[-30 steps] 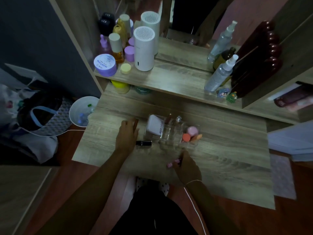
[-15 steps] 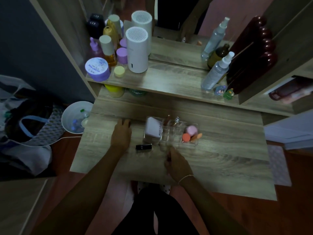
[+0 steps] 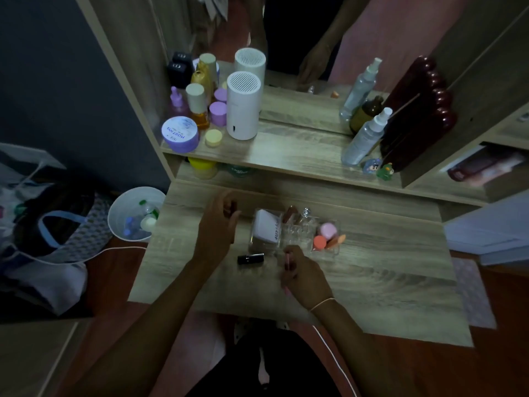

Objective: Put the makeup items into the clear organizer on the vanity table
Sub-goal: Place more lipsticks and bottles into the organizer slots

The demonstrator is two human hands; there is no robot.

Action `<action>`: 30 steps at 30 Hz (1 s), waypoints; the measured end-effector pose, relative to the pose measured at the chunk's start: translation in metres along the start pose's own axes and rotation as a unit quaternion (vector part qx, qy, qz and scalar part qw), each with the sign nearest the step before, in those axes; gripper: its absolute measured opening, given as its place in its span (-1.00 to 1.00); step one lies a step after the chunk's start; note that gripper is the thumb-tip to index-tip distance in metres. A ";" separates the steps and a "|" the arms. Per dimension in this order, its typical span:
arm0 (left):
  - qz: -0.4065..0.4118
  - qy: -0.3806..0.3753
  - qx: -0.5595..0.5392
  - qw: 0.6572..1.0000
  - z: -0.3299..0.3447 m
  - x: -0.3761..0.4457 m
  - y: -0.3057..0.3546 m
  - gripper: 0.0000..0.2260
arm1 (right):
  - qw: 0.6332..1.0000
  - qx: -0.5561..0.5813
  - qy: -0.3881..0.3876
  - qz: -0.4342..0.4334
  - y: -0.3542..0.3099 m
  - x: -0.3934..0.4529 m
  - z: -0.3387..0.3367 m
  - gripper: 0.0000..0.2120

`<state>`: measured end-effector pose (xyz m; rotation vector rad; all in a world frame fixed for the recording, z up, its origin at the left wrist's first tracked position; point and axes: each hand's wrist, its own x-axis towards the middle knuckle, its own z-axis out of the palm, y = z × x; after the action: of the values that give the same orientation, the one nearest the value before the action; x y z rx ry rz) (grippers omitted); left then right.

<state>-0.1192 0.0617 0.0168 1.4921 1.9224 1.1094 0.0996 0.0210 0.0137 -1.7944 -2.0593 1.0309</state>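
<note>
Home bedroom: mirrored vanity table (image 3: 372, 282), cosmetic bottles (image 3: 362, 138), laundry bag (image 3: 54, 233).

Bare vanity table (image 3: 372, 282) lying open at lower right; black tube (image 3: 250, 258) sitting just left of clear organizer (image 3: 294, 239), blocking there.

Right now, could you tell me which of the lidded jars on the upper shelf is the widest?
The lilac jar with the white printed lid at the shelf's left front; the pale yellow one beside it is far smaller.
</note>
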 end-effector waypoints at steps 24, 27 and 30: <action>0.085 -0.130 -0.006 0.988 0.086 -0.013 0.040 -0.87 | 0.979 0.103 0.173 0.019 0.032 0.039 -0.094 -0.73; 0.078 -0.139 -0.007 0.987 0.087 -0.015 0.037 -0.86 | 0.975 0.107 0.195 -0.010 0.033 0.050 -0.097 -0.73; 0.052 -0.140 -0.008 0.989 0.089 -0.015 0.037 -0.84 | 0.977 0.087 0.191 -0.024 0.032 0.061 -0.096 -0.74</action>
<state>-0.0258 0.0788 -0.0050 1.6585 1.6564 0.9001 0.1660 0.1126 0.0469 -1.6898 -1.7168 0.7536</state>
